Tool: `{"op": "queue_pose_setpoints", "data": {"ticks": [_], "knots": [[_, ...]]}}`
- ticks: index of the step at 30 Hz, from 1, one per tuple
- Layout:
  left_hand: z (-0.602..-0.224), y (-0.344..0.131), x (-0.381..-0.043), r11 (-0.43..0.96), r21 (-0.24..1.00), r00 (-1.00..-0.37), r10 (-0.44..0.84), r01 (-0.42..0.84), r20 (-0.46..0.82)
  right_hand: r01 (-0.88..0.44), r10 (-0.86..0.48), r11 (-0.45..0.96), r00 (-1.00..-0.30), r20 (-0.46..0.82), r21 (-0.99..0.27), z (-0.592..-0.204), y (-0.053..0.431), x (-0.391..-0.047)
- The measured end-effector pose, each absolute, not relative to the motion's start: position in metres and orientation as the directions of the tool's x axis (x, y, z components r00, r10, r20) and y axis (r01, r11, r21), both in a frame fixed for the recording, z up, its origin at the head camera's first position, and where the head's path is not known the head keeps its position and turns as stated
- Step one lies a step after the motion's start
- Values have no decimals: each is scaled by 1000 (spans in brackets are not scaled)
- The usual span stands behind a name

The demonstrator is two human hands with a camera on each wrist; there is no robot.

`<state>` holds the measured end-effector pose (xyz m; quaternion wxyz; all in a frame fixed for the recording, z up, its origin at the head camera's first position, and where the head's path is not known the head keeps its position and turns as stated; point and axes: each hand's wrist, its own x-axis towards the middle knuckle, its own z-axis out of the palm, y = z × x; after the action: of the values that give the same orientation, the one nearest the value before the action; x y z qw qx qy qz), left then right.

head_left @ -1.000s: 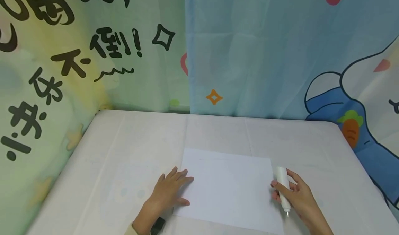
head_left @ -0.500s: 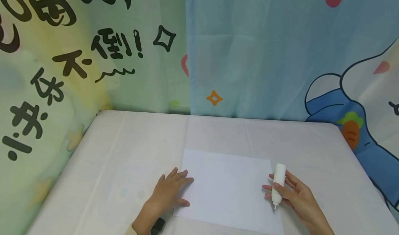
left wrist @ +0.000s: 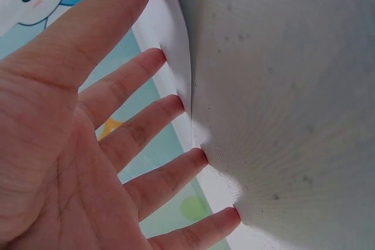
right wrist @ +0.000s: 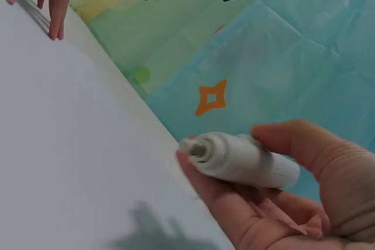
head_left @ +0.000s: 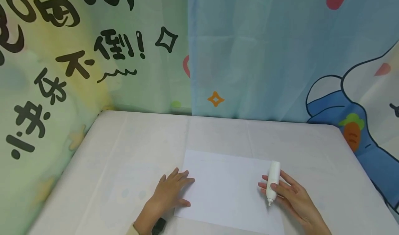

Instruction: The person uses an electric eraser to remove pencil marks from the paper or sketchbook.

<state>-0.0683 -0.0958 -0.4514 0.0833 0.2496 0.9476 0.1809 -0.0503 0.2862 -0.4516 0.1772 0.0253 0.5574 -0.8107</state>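
A white sheet of paper [head_left: 230,190] lies on the table in the head view. My left hand [head_left: 170,191] rests on its left edge with fingers spread; in the left wrist view the fingertips [left wrist: 196,155] touch the white surface. In my right hand [head_left: 294,197], above the sheet's right edge, is a white electric eraser [head_left: 273,183], pinched between thumb and fingers. Its narrow tip points down toward me. The right wrist view shows the eraser's [right wrist: 246,159] stubby nozzle end, with the thumb on top and fingers beneath.
A white cloth covers the table [head_left: 140,138]. Behind it hang a green curtain [head_left: 149,89] with black lettering and a blue curtain [head_left: 249,72] with cartoon prints. A small black object [head_left: 159,225] is by my left wrist.
My right hand has carried the electric eraser leftward, from beside the paper's right edge to over it, and its tilt has changed. My left hand has stayed in place.
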Motion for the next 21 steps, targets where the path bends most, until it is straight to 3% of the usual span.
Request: {"op": "queue_pose_setpoints", "data": {"ticks": [6,21], "knots": [[-453,-97,-68,808,387,-860,505,444,-66,327,-313,-449,-929,-197,-832,-456,284,-54],[-453,-99,-70,804,406,-865,498,435,-58,98,-148,-317,-988,-53,-943,-454,265,-62]]}}
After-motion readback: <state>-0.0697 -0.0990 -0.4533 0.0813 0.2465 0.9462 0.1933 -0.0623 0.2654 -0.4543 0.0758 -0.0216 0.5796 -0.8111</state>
